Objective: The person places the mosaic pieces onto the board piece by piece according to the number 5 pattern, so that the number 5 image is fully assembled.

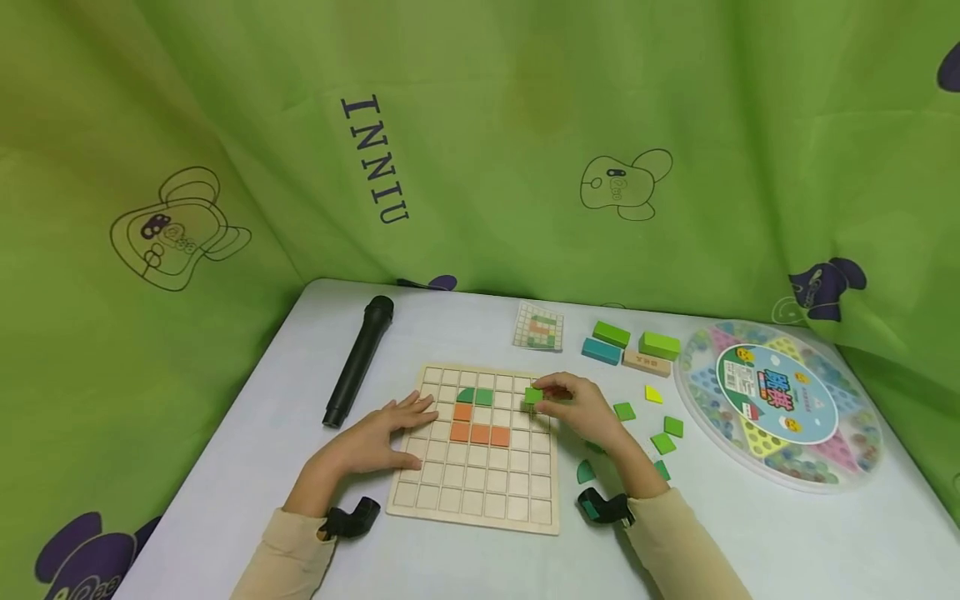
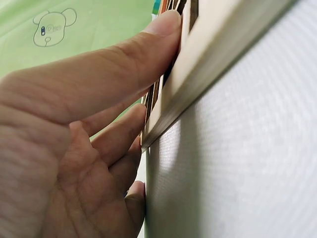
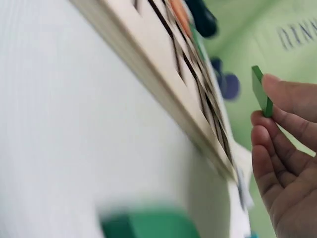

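My right hand pinches a light green square tile between thumb and fingers, over the right side of a wooden grid board. In the right wrist view the tile is held on edge, raised off the board. My left hand rests with spread fingers on the board's left edge; its thumb lies on the rim. Set in the grid are a dark green quarter-circle tile, a dark green square tile and several orange square tiles.
A pattern card lies behind the board, with several coloured blocks to its right. Loose green tiles and a yellow piece lie near my right forearm. A round game box sits far right, a black microphone left.
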A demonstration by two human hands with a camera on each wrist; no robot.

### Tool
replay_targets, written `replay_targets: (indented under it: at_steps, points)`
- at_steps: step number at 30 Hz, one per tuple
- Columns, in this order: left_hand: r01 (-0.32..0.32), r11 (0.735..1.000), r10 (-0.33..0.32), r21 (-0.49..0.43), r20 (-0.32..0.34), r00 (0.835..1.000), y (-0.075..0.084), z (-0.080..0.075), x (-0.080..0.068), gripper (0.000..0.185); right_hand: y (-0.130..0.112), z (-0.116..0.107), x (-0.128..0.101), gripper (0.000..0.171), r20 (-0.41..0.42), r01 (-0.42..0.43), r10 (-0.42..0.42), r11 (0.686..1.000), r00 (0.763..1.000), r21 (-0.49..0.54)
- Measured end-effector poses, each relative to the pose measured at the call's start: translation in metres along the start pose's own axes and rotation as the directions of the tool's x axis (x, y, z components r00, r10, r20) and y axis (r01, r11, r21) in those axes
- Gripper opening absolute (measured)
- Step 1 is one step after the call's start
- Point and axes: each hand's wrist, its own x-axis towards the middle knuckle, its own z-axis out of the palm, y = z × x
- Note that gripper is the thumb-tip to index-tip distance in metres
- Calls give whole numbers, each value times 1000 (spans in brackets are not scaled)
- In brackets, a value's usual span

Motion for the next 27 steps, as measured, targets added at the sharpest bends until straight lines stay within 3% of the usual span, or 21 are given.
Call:
replay_targets:
  at_steps: [5, 11, 21, 27]
  points:
    - [0, 1000, 0, -5, 1, 1000, 1, 0, 0, 73, -11, 19, 13, 27, 52, -14, 17, 999, 999, -51]
    - [8, 1000, -8, -21, 2, 1000, 0, 0, 0, 73, -12, 33, 26, 25, 48, -23, 29, 993, 998, -117]
    - [-5, 1000, 5, -16, -3, 1000, 0, 0, 0, 72, -16, 39, 34, 24, 70, 55, -40, 973, 997, -223]
    - [4, 1000, -4, -29, 4, 1000, 2, 0, 0, 72, -16, 40, 35, 23, 84, 61, -41, 966, 996, -253]
